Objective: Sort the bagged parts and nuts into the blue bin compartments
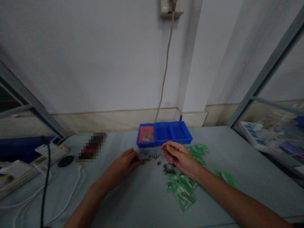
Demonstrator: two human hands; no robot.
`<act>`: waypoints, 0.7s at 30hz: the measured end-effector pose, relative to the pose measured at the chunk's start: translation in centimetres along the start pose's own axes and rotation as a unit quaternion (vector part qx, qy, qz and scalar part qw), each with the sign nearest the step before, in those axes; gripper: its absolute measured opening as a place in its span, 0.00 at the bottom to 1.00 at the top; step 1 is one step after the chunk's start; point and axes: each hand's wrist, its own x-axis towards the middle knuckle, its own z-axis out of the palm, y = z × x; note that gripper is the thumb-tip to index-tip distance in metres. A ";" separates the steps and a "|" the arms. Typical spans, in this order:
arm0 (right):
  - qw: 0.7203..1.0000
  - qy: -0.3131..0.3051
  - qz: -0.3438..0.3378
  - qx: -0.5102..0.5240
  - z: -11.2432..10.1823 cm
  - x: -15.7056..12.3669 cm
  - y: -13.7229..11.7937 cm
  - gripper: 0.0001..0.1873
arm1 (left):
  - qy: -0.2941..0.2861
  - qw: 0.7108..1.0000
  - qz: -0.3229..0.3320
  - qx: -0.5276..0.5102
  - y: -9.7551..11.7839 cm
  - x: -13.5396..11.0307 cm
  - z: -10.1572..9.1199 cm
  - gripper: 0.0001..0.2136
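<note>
My left hand (127, 162) rests on the grey table (237, 164), its fingers curled and pinched at a small dark metal part at the left end of a row of small metal parts (150, 156). My right hand (178, 155) hovers just above the table, fingers curled around a small dark part at its fingertips. More loose parts (169, 169) lie under that hand, beside green plastic bags (181, 188). Three blue bins (164, 133) stand in a row behind the hands; the left one has a red lining and holds a few parts.
A power strip (51, 151) with black and white cables lies at the left. A round black disc (65, 161) sits near it. A beige cord (166, 63) hangs down the wall. Metal frame posts stand left and right; cluttered shelves are at the right.
</note>
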 end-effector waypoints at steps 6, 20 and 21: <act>1.000 0.019 -0.023 0.000 -0.4 0.3 0.2 0.18 | 0.002 1.000 -0.013 -0.013 0.6 0.0 -0.3 0.06; 0.813 0.136 -0.278 -0.493 -1.5 0.3 -0.1 0.06 | 0.012 1.000 0.002 -0.005 1.0 -0.3 -0.5 0.09; 0.799 0.144 -0.283 -0.510 -1.7 0.6 -0.1 0.06 | 0.016 1.000 -0.013 -0.003 1.2 -0.4 -0.6 0.09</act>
